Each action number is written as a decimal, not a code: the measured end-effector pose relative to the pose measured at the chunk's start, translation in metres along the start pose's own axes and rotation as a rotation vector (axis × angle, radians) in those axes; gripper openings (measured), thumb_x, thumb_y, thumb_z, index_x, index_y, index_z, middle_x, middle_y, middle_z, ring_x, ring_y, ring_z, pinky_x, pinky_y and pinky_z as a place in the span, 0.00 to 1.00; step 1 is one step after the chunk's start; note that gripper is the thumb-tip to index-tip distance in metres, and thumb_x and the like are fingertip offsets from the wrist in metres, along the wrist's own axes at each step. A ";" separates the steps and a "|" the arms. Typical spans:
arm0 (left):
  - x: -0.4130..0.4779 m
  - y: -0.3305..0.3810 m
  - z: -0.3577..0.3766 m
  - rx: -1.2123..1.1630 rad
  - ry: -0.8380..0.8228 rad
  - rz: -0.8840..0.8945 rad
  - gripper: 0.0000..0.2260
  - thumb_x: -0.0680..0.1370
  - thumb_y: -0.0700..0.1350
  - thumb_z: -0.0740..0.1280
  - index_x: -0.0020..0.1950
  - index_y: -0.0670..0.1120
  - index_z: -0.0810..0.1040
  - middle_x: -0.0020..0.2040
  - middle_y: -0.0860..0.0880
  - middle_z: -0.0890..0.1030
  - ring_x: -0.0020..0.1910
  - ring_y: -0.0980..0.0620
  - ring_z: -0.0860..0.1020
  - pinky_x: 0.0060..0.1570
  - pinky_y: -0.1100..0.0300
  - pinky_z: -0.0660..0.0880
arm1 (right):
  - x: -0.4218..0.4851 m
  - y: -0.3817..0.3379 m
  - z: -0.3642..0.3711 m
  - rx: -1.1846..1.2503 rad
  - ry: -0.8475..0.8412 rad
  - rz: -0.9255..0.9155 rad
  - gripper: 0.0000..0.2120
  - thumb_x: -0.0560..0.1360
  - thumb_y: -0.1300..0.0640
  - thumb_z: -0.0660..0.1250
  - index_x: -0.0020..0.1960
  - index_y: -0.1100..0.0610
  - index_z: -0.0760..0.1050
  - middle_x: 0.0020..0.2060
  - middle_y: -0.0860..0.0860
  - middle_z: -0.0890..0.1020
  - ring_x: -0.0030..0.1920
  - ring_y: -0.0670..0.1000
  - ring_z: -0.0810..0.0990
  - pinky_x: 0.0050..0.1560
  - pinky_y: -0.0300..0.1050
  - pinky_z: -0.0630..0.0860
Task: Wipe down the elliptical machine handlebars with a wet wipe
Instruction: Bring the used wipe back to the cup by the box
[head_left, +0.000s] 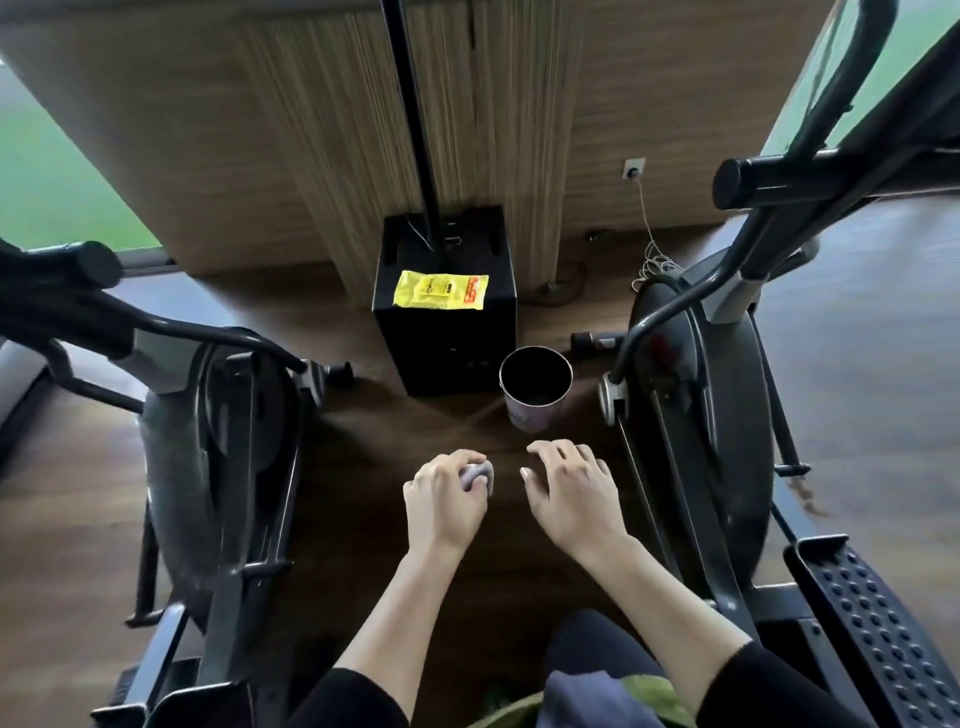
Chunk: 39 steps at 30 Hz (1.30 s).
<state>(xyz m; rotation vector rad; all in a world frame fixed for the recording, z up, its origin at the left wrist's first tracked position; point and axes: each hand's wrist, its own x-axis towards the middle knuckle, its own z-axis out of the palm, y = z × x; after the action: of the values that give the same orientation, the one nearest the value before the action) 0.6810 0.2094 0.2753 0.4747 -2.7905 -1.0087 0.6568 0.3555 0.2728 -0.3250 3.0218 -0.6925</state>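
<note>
Low between the two machines, over the dark wood-plank floor (363, 519), gripped as a small crumpled grey-white wet wipe (475, 474) in the left hand (444, 499), fingers and thumb curled round it with only a corner showing. Judging by the wad, either spent and bound for the bin or not yet opened out. If meant for more wiping, shake open first, wrap flat round the black padded right-side handlebar (779, 174) up ahead, and draw along its length with a turning grip, then likewise on the black padded left-side handlebar (78, 265); if done, drop straight into the round dark-mouthed pinkish bin (530, 415) just ahead of the hands. Use the right hand (569, 493), just beside the left, fingers loosely bent and spread, holding nothing, to steady a bar. Beyond the bin, on the black box-shaped speaker (447, 353) against the wood-panelled wall (208, 156), a flat yellow wipe packet (441, 292) for a fresh sheet. Mind the bin near the feet, the curved grey frame tube (670, 306) crossing the reach to the right, the studded black pedal (872, 613) at lower right, and the thin white cord (647, 223) trailing from the wall socket (634, 167)
</note>
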 end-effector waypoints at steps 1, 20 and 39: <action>0.009 -0.003 0.002 -0.008 -0.003 -0.003 0.10 0.70 0.40 0.68 0.46 0.52 0.83 0.42 0.53 0.83 0.44 0.52 0.80 0.48 0.50 0.77 | 0.008 -0.001 0.003 -0.003 0.000 0.005 0.16 0.78 0.50 0.63 0.63 0.53 0.75 0.57 0.50 0.79 0.58 0.53 0.75 0.57 0.46 0.69; 0.285 0.025 0.070 0.002 -0.045 -0.010 0.09 0.72 0.38 0.69 0.49 0.50 0.83 0.46 0.51 0.83 0.49 0.48 0.76 0.51 0.52 0.74 | 0.280 0.038 0.046 -0.047 -0.004 0.041 0.14 0.75 0.55 0.66 0.59 0.57 0.75 0.54 0.54 0.80 0.51 0.57 0.79 0.48 0.50 0.74; 0.477 0.040 0.179 0.066 -0.290 0.051 0.10 0.72 0.36 0.69 0.49 0.48 0.82 0.46 0.49 0.82 0.48 0.47 0.76 0.42 0.61 0.69 | 0.445 0.105 0.098 0.013 0.068 0.305 0.18 0.66 0.64 0.73 0.55 0.60 0.77 0.51 0.55 0.80 0.47 0.59 0.80 0.44 0.51 0.77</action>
<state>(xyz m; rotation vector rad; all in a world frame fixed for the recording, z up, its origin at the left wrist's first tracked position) 0.1812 0.1846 0.1737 0.2816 -3.0797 -1.0534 0.2078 0.3140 0.1491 0.1611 3.0289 -0.7077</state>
